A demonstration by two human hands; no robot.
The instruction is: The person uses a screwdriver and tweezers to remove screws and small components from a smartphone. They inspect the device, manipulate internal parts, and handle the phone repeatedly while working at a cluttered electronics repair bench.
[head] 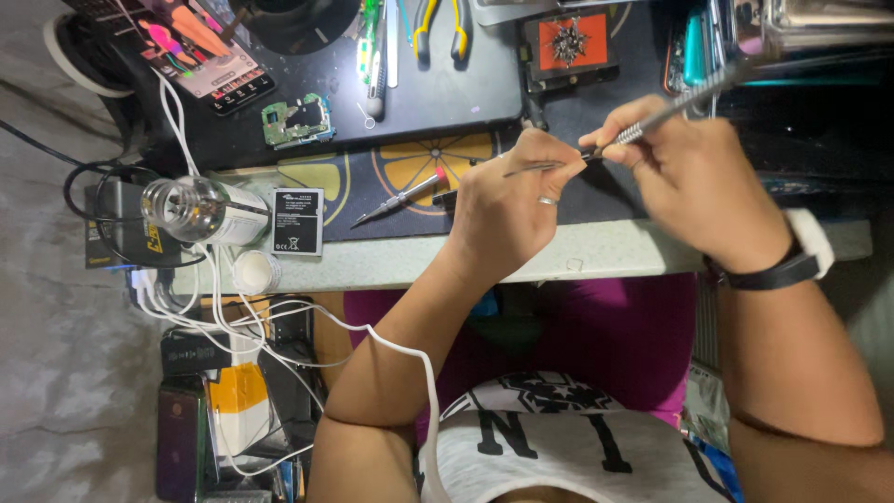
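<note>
My left hand (512, 200) is closed around thin metal tweezers (535, 168), whose tips point right toward my other hand. My right hand (694, 172) grips a long silver screwdriver (680, 98) that slants up to the right. Both tools meet over the black work mat (596, 191), just above the bench's front edge. Whatever lies under the tool tips is hidden by my fingers. A red-capped screwdriver (402, 197) lies on the mat left of my left hand.
A green circuit board (298, 121), a lit phone (200, 51) and yellow-handled pliers (440, 23) lie further back. A black battery (298, 222), a clear bottle (200, 210) and white cables (219, 298) crowd the left edge. A small box with an orange inset (568, 45) sits behind my hands.
</note>
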